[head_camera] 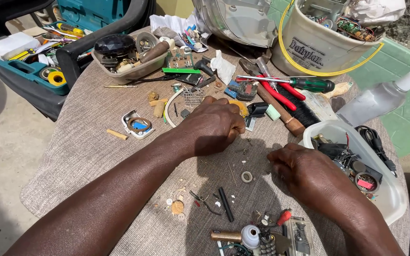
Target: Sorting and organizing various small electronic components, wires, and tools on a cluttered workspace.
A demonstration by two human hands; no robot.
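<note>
Grey woven cloth [86,142] covers the table, littered with small parts. Left hand [210,127] is curled into a fist, knuckles down on the cloth near the middle; whether anything is pinched inside I cannot tell. Right hand [304,171] is also curled, fingers tucked under and pressed to the cloth just beside a white tub [389,199] of wires and parts; what it grips, if anything, is hidden. Between the hands, nearer the right, lies a small pale ring [246,177], apart from both. Below it a black rod [226,204] lies slanted, with thin wire bits [204,201] beside it.

Behind the left hand sit a yellow disc [239,107], a black clip [258,109] and a wire mesh piece [193,97]. Farther back, red pliers [278,95] cross a green-handled screwdriver [304,84], and a brush [304,111] lies next to a wooden handle [281,111]. A cream bucket [309,52] with a yellow wire round it stands at the far edge, a clear bottle [380,99] on its side to the right. A beige tray [134,71] of odds and a teal case [24,76] are at far left. Near the bottom edge lie a brass tube [226,235] and a white spool [250,236]
</note>
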